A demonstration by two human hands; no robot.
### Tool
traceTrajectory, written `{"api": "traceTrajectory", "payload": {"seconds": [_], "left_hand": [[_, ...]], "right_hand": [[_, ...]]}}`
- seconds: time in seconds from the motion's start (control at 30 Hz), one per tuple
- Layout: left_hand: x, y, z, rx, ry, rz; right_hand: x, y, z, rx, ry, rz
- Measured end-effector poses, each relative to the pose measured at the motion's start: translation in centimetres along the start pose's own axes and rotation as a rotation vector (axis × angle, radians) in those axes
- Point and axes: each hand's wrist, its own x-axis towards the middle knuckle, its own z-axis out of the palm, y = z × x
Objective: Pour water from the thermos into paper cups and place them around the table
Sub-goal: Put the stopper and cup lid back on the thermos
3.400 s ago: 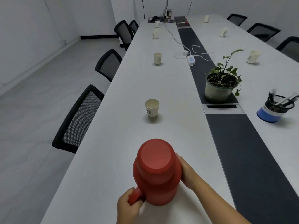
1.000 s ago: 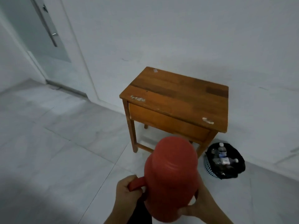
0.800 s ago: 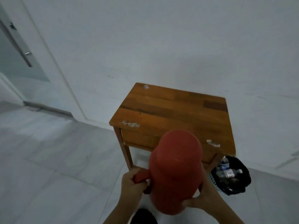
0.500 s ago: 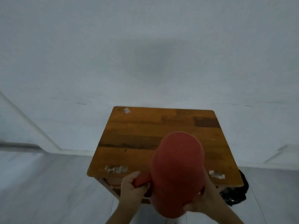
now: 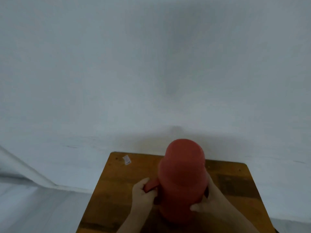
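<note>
The red thermos (image 5: 183, 179) stands upright over the small wooden side table (image 5: 117, 195), its lid on; whether its base touches the top is hidden. My left hand (image 5: 143, 193) grips the red handle on its left side. My right hand (image 5: 211, 200) wraps the lower right of the body, thumb at the front. No paper cups are in sight.
A plain white wall (image 5: 151, 73) rises right behind the wooden table. A small white sticker (image 5: 127, 160) lies near the table's far left corner. Grey floor (image 5: 33, 212) shows at the lower left.
I carried the thermos from the long meeting table across the room to the wooden side table. Since half a second ago the thermos has come over the table's middle, further from its front edge.
</note>
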Motion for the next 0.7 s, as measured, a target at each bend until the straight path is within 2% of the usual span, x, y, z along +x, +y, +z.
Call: {"api": "traceTrajectory", "payload": {"seconds": [0.1,0.33,0.5,0.7], "left_hand": [[3.4,0.3,1.4,0.022,-0.053,0.038],[9.2,-0.9,3.8,0.026,-0.153,0.014],[11.0,-2.3,4.2,0.061,-0.23,-0.045],[12.7,-2.2,3.3,0.093,-0.312,-0.019]], "right_hand": [[4.3,-1.2,-2.9,0.056,0.045,-0.066],[7.1,0.3,-4.8,-0.022,0.182,0.04],[7.5,1.1,-4.4,-0.05,0.259,0.071],[8.2,2.0,-2.6,-0.06,0.281,0.036]]}}
